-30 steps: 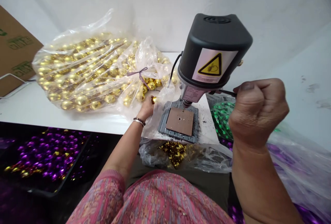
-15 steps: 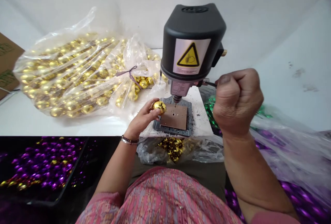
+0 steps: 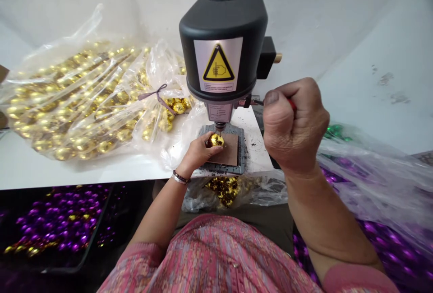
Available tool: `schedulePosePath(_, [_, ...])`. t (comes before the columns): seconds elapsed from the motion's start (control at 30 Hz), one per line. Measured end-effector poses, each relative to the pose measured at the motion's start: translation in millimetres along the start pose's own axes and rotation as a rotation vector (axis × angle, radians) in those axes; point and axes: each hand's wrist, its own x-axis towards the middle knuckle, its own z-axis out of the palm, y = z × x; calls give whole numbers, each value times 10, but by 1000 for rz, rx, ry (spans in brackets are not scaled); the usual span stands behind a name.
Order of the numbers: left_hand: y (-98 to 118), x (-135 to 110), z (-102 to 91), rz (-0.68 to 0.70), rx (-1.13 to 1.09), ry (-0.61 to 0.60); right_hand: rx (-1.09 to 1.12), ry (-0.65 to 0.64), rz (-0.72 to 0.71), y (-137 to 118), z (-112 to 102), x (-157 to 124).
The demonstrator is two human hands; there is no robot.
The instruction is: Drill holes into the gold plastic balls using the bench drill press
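Note:
My left hand (image 3: 199, 152) pinches a shiny gold ball (image 3: 216, 140) between thumb and fingers, just under the bit of a black drill press (image 3: 223, 44). Beneath the ball is a brown board (image 3: 229, 154) on the grey machine base (image 3: 241, 148). Whether the bit touches the ball I cannot tell. To the right, my right hand (image 3: 294, 126) is closed in a fist around the drill press lever, whose red grip (image 3: 291, 104) shows a little behind the thumb.
A tied clear bag of gold balls (image 3: 84, 103) lies on the white table (image 3: 111, 171). Purple balls fill a dark bin (image 3: 81, 257) at lower left. An open plastic bag with gold balls (image 3: 225, 189) sits by my lap. Plastic over purple balls (image 3: 389, 239) lies at right.
My left hand has brought the gold ball rightward over the board, under the drill bit. My right hand stays on the lever. The whole view has shifted somewhat.

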Motion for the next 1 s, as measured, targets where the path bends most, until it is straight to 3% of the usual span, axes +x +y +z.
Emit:
schedulePosePath(0.27, [18,38,99,155,186,34,12,12,-23,-7,-11,-7])
schedulePosePath(0.57, [-159,154,180,90,-92,-47,4,16,-87,45,-13,-94])
schedulePosePath(0.83, [-117,109,170,106,-90,-53,18,34,-283,257,72,-429])
schedulePosePath(1.0, [-102,96,166,103,-78,-46,59,74,-293,331,146,-566])
